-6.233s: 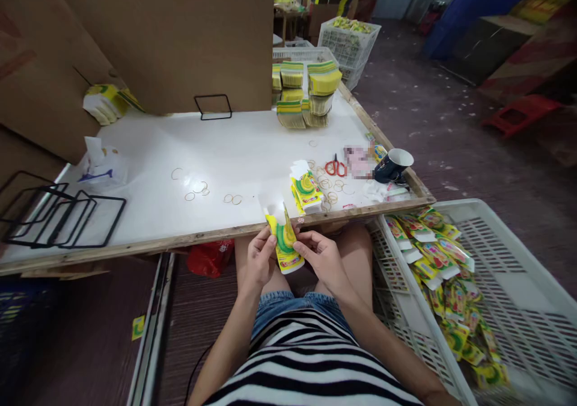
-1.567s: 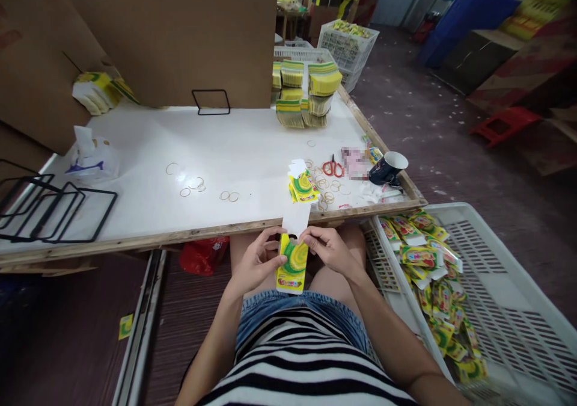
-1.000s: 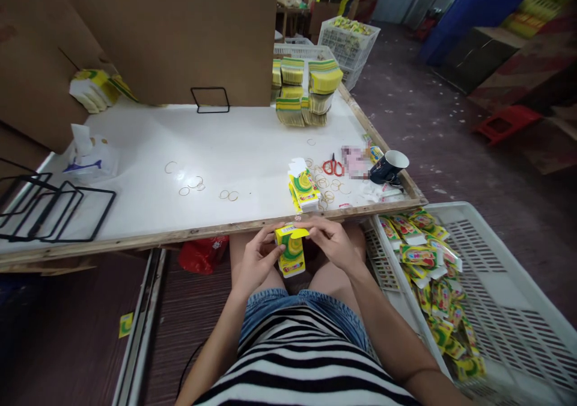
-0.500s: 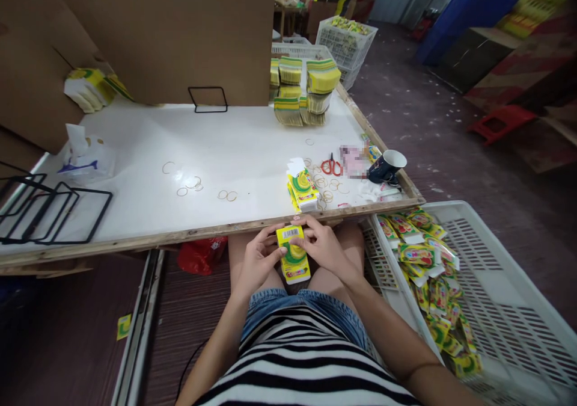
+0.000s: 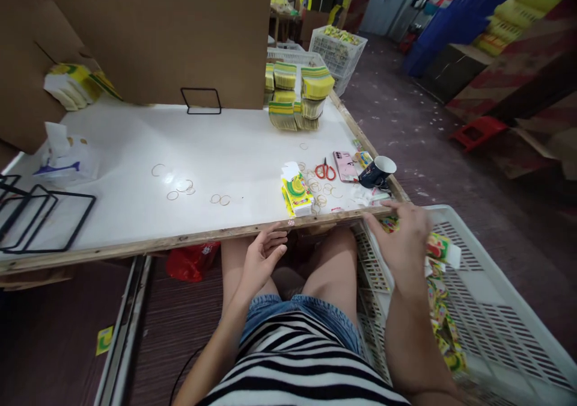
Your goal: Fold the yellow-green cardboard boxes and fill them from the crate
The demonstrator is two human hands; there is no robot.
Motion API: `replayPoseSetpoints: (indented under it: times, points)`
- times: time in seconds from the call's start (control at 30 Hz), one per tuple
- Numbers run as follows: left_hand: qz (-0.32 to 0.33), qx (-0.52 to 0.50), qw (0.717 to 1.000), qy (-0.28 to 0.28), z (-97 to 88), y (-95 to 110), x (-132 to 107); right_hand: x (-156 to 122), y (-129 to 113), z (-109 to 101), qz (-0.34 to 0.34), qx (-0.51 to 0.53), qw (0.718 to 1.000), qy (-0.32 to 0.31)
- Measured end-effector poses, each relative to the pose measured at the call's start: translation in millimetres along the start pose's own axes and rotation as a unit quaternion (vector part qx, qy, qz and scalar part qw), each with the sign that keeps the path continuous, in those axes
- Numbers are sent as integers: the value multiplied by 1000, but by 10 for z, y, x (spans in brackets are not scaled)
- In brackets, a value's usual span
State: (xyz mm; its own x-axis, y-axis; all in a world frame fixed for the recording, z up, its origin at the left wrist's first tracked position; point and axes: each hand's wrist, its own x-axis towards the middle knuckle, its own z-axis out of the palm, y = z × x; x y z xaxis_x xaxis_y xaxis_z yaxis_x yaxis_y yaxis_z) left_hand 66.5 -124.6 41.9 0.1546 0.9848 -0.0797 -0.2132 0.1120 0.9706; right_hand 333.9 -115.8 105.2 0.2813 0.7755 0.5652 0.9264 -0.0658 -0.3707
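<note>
The left hand point(image 5: 265, 254) is empty, fingers loosely curled, thumb apart; beyond its fingertips, a stack of yellow-green cartons point(image 5: 298, 193) lies on the table point(image 5: 216, 153). The right hand point(image 5: 402, 243) (slightly blurred) has thumb and fingers parted, nothing visible between, near printed packets point(image 5: 439, 248) in a plastic crate point(image 5: 496, 273).

The person's left hand point(image 5: 264, 255) hung with fingers loosely bent, its thumb apart; the right hand point(image 5: 404, 240), slightly blurred, was held farther out, thumb and fingers parted.
</note>
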Motion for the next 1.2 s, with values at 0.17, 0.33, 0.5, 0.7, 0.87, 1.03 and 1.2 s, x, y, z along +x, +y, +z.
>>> replayPoseSetpoints:
  times: [0.17,0.33,0.5,0.7,0.87,1.03,1.2]
  points:
    - [-3,23,1000,-16,5,-13,-32,59,-392,870,24,111,989,-97]
    - [-16,49,998,21,-108,-17,-105,36,-627,1501,83,87,975,-186]
    - [-7,46,998,51,-155,-56,-98,28,-607,1504,118,153,972,-131]
    - [19,-50,997,57,-151,-38,47,-218,-728,1030,211,507,818,-171]
    - [20,-165,986,-20,-102,1,117,-631,-902,742,283,625,677,-266]
    - [12,-189,980,-53,-28,42,79,-720,-923,682,276,634,661,-290]
    - [24,-157,987,-15,-2,-16,78,-719,-908,620,242,602,693,-314]
